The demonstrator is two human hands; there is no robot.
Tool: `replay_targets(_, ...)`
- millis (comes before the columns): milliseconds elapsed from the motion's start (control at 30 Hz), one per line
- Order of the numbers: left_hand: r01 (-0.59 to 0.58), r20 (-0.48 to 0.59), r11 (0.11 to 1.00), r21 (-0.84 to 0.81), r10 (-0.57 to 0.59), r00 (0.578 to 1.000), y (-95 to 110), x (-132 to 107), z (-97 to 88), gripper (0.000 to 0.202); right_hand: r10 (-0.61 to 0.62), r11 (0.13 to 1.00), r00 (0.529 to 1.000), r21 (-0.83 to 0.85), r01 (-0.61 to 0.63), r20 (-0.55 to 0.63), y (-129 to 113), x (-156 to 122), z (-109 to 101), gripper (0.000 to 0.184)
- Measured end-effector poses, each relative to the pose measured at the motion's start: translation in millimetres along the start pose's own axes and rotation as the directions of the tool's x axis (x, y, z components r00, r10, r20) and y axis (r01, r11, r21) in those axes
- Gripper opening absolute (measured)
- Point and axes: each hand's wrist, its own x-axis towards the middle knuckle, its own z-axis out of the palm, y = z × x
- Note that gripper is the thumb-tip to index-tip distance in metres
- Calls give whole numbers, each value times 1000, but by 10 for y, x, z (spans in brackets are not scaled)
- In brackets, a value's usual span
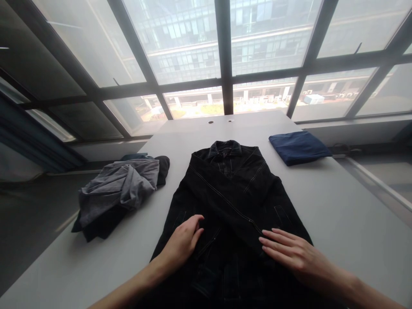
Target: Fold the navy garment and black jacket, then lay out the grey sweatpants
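Black denim jacket (pixel 231 201) lies face up on the white table (pixel 341 214), collar (pixel 224 149) to the far side, lower front running out of view toward the person. A sleeve (pixel 222 189) lies diagonally across the chest; exact sleeve layout is hard to read, black on black. Left hand (pixel 182 242) rests on the front, fingers loosely curled; can't tell if it's pinching cloth. Right hand (pixel 296 253) is flat and open, fingertips (pixel 265 237) on the jacket, no grip. Main risk: the sleeve is held only by light contact, so a hand drag could shift it and skew the layer, or drag could ruck the front into creases. Dark fabric hides such folds, so a tucked edge is easy to miss. Crumpled grey garment (pixel 119 191) over dark cloth (pixel 96 227) sits left, near the table edge, and could slide off if knocked. Folded navy cloth (pixel 299 148) sits far right, well apart, low risk. Window (pixel 225 51) glare adds little light here.
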Motion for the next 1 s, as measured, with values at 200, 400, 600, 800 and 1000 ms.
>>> replay_targets(200,33,8,994,-101,-32,999,10,134,-324,26,-56,994,998,-98,53,-23,-27,-39,-149,60)
replay_targets(400,5,194,999,43,-13,981,-87,146,-453,38,-10,1000,997,13,9,77,-142,3,-244,40)
replay_targets(600,-45,-203,944,327,116,972,1,950,-677,42,154,987,984,70,-148,-88,93,564,-210,34)
replay_targets(800,127,-288,877,463,13,958,-272,2253,-580,53,286,958,958,-18,-286,8,432,1225,270,59)
replay_targets(1000,9,-110,840,543,60,992,-496,2597,-250,79,303,952,947,-78,-297,102,479,1027,553,78)
